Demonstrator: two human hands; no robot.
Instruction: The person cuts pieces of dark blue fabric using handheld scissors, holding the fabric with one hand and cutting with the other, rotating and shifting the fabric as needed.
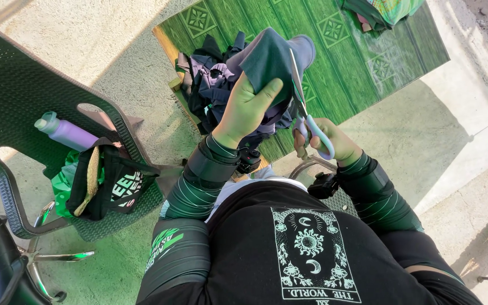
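My left hand (245,107) grips a dark grey piece of cloth (269,56) and holds it up over the table. My right hand (327,141) holds scissors (306,107) with light blue handles, blades pointing up along the cloth's right edge. Under the cloth lies a pile of dark and purple fabric scraps (210,85) on the green patterned table (351,62).
A dark plastic chair (12,101) stands at the left with a purple bottle (66,133), a black bag (111,183) and a green bag on its seat. More folded fabric (382,11) lies at the table's far end. Concrete floor surrounds the table.
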